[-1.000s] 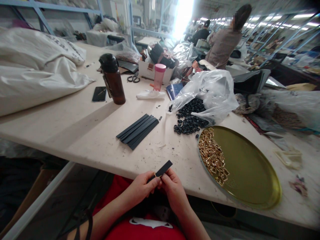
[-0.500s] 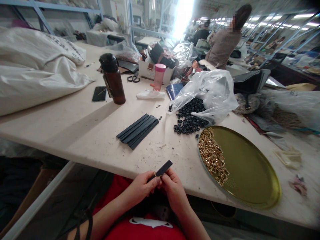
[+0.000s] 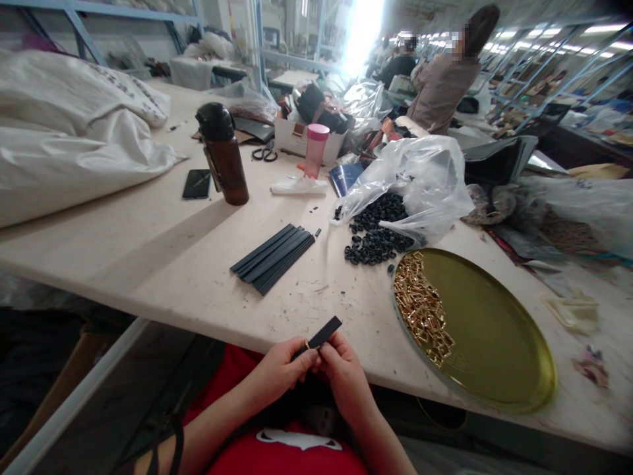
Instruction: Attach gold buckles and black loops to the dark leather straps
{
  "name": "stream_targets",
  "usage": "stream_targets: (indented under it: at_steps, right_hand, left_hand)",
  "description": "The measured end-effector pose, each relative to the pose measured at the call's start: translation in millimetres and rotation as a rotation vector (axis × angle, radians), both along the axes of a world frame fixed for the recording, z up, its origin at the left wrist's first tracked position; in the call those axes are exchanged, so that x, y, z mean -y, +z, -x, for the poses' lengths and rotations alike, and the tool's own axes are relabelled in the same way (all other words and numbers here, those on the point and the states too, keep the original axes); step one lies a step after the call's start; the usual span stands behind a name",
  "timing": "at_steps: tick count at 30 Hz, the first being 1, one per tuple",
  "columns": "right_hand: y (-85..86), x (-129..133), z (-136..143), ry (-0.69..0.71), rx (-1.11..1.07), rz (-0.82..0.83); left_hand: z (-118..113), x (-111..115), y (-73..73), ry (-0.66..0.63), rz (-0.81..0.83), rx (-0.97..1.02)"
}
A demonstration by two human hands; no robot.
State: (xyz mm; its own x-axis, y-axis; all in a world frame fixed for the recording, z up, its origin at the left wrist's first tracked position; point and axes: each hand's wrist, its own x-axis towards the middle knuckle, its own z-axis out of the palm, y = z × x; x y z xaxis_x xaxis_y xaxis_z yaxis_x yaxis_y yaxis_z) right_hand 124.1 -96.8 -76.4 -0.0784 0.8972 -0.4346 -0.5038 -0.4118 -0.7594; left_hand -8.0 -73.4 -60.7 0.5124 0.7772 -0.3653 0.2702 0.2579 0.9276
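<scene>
Close to my body at the table's front edge, both hands are closed on a black strap (image 3: 326, 331), whose free end points up and to the right. My left hand (image 3: 291, 361) pinches it together with a small gold buckle (image 3: 307, 345), mostly covered by the fingers. My right hand (image 3: 341, 366) grips the strap from the other side, thumb and fingers pressed together. Beyond them lies a bundle of black strips (image 3: 273, 258). To the right, a gold round tray (image 3: 499, 336) bears a heap of gold buckles (image 3: 422, 310) along its left side.
Small black loops (image 3: 376, 247) spill from a clear plastic bag (image 3: 420, 178). Farther back stand a brown bottle (image 3: 225, 155) beside a phone (image 3: 196, 184), scissors (image 3: 264, 154) and a pink cup (image 3: 315, 152). A white sack (image 3: 74, 145) covers the left. A person (image 3: 442, 82) stands beyond the table.
</scene>
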Motion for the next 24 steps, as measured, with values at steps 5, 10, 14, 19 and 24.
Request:
stream_targets:
  at_steps: [5, 10, 14, 19, 24]
  right_hand:
    - [-0.4, 0.0, -0.1, 0.004, 0.005, -0.012]
    - [-0.6, 0.1, -0.3, 0.011, -0.003, -0.013]
    - [-0.4, 0.5, -0.4, 0.012, -0.004, -0.016]
    - [-0.4, 0.4, -0.4, 0.003, -0.003, -0.002]
    - [-0.5, 0.5, -0.3, -0.001, 0.000, -0.005]
  left_hand:
    - [-0.2, -0.4, 0.6, 0.001, 0.005, 0.002]
    - [0.4, 1.1, 1.0, -0.002, 0.003, -0.007]
    - [0.4, 1.4, 1.0, 0.005, 0.011, -0.008]
    - [0.8, 0.8, -0.8, 0.001, 0.005, 0.000]
    - [1.3, 0.8, -2.0, 0.002, 0.002, -0.008]
